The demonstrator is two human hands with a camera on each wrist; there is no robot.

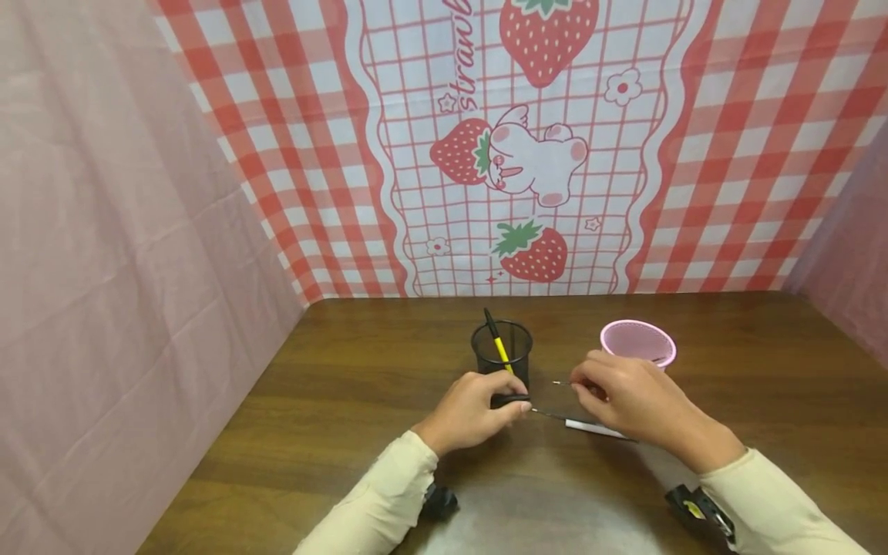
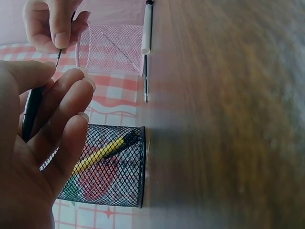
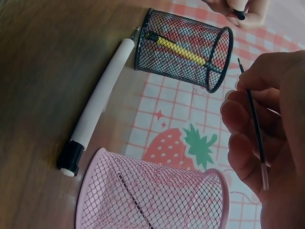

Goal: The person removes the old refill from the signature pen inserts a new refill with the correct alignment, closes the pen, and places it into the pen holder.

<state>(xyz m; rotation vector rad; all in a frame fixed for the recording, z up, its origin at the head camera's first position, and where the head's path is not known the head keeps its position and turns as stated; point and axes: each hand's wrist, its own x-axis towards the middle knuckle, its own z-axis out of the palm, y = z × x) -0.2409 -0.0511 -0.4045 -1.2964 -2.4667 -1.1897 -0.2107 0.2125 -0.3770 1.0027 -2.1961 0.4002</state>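
Observation:
My left hand (image 1: pixel 472 412) holds a short black pen barrel (image 2: pixel 31 112) between thumb and fingers, in front of the black mesh cup. My right hand (image 1: pixel 641 397) pinches a thin pen refill (image 3: pixel 255 124), dark with a clear tail end. In the head view the refill's tip pokes out leftward past the fingers, toward the left hand, with a gap between. Below the hands on the table lies a white pen barrel (image 1: pixel 595 428) with a black end (image 3: pixel 69 160). Another refill (image 2: pixel 146 78) sticks out of its left end.
A black mesh cup (image 1: pixel 479 356) stands behind the left hand, with a yellow and black pen (image 1: pixel 498 343) leaning in it. Behind the right hand is a pink mesh cup (image 1: pixel 603 339) holding a thin dark stick (image 3: pixel 136 200). A strawberry-print cloth (image 1: pixel 527 193) hangs behind the wooden table (image 1: pixel 347 432).

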